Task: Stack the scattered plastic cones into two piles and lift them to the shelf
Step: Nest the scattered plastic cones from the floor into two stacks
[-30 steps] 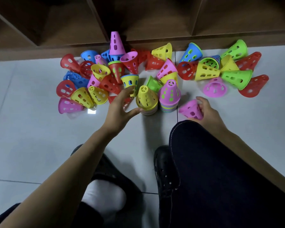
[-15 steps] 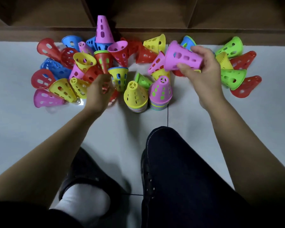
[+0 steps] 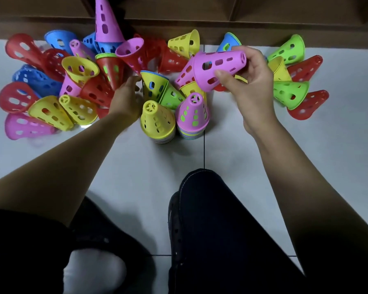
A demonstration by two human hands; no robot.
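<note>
Many perforated plastic cones in red, blue, yellow, pink and green lie scattered on the pale tiled floor. Two upright piles stand in the middle: one topped by a yellow cone (image 3: 157, 122), one topped by a pink cone (image 3: 193, 114). My right hand (image 3: 248, 81) holds a pink cone (image 3: 218, 68) on its side in the air above the pink-topped pile. My left hand (image 3: 126, 97) reaches into the left cluster, fingers against a yellow cone with a blue one inside (image 3: 153, 87) and the red cones (image 3: 98, 92); its fingertips are partly hidden.
A dark wooden shelf unit (image 3: 263, 22) runs along the far edge of the floor. A tall pink cone (image 3: 104, 22) stands upright against it. My knee in dark trousers (image 3: 210, 209) and a white sock (image 3: 91, 270) are close below the piles.
My right hand picked the pink cone off the floor and raised it above the piles. My left hand moved from the yellow-topped pile into the left cluster.
</note>
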